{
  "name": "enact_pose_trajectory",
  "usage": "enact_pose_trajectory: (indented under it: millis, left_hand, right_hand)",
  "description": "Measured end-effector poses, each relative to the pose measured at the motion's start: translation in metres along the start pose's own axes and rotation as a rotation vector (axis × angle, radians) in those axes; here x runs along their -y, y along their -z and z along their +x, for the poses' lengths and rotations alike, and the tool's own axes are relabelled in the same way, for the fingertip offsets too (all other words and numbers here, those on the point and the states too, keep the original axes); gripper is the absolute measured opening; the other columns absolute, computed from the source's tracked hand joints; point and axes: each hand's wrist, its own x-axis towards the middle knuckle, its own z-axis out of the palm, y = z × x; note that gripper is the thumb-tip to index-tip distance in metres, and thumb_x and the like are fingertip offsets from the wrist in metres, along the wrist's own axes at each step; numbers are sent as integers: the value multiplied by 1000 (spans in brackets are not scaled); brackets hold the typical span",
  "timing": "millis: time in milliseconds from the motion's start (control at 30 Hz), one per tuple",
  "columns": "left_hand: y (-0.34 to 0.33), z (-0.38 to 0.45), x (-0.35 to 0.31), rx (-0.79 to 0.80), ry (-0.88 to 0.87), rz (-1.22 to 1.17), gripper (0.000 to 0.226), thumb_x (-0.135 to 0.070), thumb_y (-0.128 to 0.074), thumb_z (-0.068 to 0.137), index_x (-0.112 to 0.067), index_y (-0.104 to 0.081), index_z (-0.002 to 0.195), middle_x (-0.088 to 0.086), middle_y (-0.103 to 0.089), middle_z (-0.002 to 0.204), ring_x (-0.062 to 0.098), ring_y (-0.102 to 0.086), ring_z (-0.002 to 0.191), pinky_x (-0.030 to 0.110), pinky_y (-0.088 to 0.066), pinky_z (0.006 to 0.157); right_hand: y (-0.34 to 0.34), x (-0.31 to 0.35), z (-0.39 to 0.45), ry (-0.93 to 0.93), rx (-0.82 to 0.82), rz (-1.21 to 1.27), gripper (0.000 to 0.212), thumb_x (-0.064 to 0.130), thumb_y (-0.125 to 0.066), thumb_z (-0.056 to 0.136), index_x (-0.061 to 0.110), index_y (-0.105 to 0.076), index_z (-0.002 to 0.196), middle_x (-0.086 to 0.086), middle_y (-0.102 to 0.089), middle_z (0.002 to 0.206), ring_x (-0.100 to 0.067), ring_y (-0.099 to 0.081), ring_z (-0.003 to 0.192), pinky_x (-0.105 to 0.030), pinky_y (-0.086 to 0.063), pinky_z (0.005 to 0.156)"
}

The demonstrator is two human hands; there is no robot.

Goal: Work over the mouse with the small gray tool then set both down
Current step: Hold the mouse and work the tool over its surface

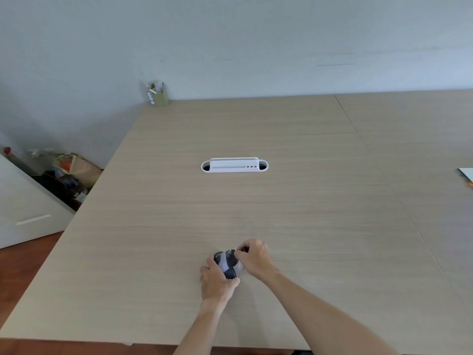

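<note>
The fingers [245, 252] of the right hand [256, 260] are curled tight and bunched at the far end of the dark, rounded plastic computer mouse [226, 263], pinching something small against it. That is presumably the small gray tool, but the fingers hide almost all of it, so its shape cannot be made out. The left hand [217, 280] wraps the mouse from below and the left side, its fingers curled round the shell, and holds the mouse just above or on the pale wood-grain tabletop [256, 201]; which of the two is not clear.

The mouse sits near the front edge of the tabletop, a little left of its middle, well apart from the white oblong cable grommet [234, 165] set into the centre.

Its long axis seems to run from near right to far left, with the printed end pointing away and to the left, and the body looks rolled partly onto its side so a pale band shows.

To do this step well, the left hand should probably keep the shell braced and unmoving, while the right works the tool in short, light strokes along seams, with pressure low enough not to slip off the curved plastic.
</note>
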Motion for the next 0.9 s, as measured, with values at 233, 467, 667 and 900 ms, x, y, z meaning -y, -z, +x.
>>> enact_pose_trajectory:
  millis: [233,467,667,900]
  left_hand:
    - [7,8,-5,72,5,20,92,-18,-83,61,-20,-33,139,10,-43,122,33,-51,114,40,-52,92]
    - [12,11,-5,115,-28,14,92,-16,-84,59,-24,-36,137,8,-43,120,31,-49,115,42,-50,97]
    - [14,14,-4,132,-43,-26,94,-14,-84,53,-32,-40,135,4,-44,117,29,-53,111,40,-55,90]
    - [12,20,-5,140,-68,26,92,-15,-87,52,-28,-43,132,5,-49,118,28,-52,115,37,-55,88]
  right_hand:
    - [6,-20,-2,-54,-204,-92,17,5,-46,82,2,-60,74,-11,-64,73,-21,-50,59,-31,-38,50]
    - [-4,-6,-1,1,-4,62,14,5,-57,78,5,-69,70,-1,-62,61,-15,-55,56,-19,-42,48]
    - [-2,-5,3,30,-186,2,15,7,-49,83,4,-59,72,-7,-62,68,-15,-47,56,-26,-36,49]
    - [-2,-9,4,28,-113,-48,19,5,-52,85,4,-57,66,-5,-56,65,-18,-46,58,-30,-37,53]
